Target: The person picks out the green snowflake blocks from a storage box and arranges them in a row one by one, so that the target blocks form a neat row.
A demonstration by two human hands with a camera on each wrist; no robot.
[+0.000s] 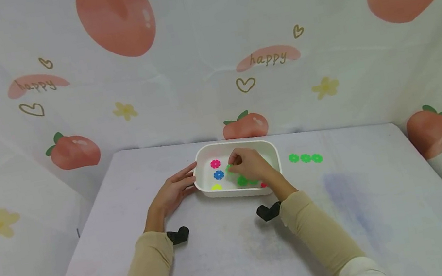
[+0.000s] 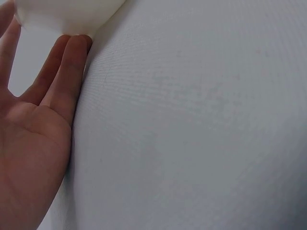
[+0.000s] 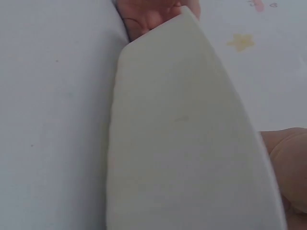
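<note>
A white plastic basin [image 1: 231,194] stands on the table in the head view. My left hand [image 1: 172,195] has its fingers extended against the basin's left end; the left wrist view shows the fingertips [image 2: 76,45] at its wall. Inside the basin, my right hand [image 1: 251,166] pinches a green snowflake disc [image 1: 230,169] between thumb and fingers. A pink disc [image 1: 215,164], a blue disc [image 1: 218,175] and a yellow disc [image 1: 217,187] lie at the left inside. Other green discs [image 1: 242,181] lie under the right hand. The basin wall [image 3: 177,124] hides most of that hand in the right wrist view.
Three green discs [image 1: 305,158] form a row on the table to the right of the basin. Behind the table [image 1: 232,254] hangs a printed white cloth [image 1: 196,98]. Black wrist-mounted pieces [image 1: 268,212] show beside both sleeves.
</note>
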